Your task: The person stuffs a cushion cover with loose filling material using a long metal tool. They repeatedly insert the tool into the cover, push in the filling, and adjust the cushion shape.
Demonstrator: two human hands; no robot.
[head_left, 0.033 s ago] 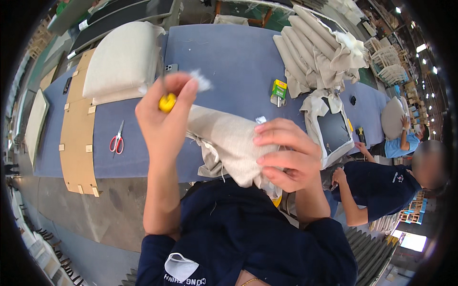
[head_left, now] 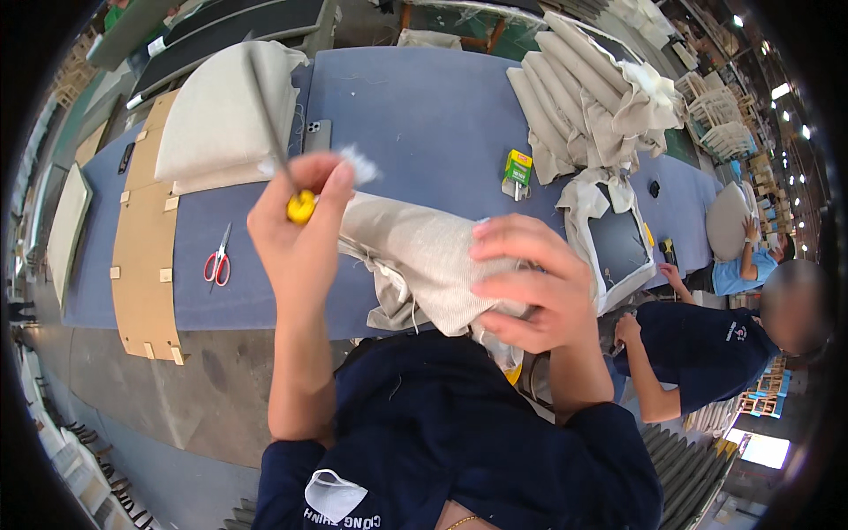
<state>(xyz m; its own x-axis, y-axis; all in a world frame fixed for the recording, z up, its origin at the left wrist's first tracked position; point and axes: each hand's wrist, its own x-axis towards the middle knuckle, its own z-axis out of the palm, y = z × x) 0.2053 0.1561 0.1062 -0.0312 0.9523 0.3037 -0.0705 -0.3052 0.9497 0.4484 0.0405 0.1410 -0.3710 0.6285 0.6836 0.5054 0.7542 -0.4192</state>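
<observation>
Left hand: your left hand [head_left: 296, 234] is raised above the blue work table [head_left: 415, 97], fingers clenched around the yellow handle [head_left: 301, 207] of a thin metal tool whose shaft [head_left: 269, 119] slants up and away to the left.
White tuft: a small wisp of white stuffing [head_left: 358, 163] shows at your left fingertips, just beside the handle.
Right hand: your right hand [head_left: 534, 283] grips the bundled beige fabric cover [head_left: 424, 261], fingers spread across its top and thumb tucked under the near edge.
Fabric cover: it sits between your two hands, held up in front of your chest over the near edge of the table, loose folds and threads hanging from its underside.
Scissors: red-handled scissors [head_left: 217, 261] lie flat on the table to your left, well apart from both hands.
Cushion: a plump beige cushion [head_left: 221, 119] rests at the far left of the table, partly over a tan cardboard panel [head_left: 146, 221].
Phone: a dark phone [head_left: 317, 135] lies just beside the cushion.
Small box: a green and yellow box [head_left: 517, 170] stands on the table beyond the cover.
Fabric stack: rolled and folded beige covers [head_left: 583, 93] are heaped at the far right of the table.
Co-worker: a person in a dark blue shirt [head_left: 707, 349] works at the right, below the table's end; what their hands hold cannot be made out.
</observation>
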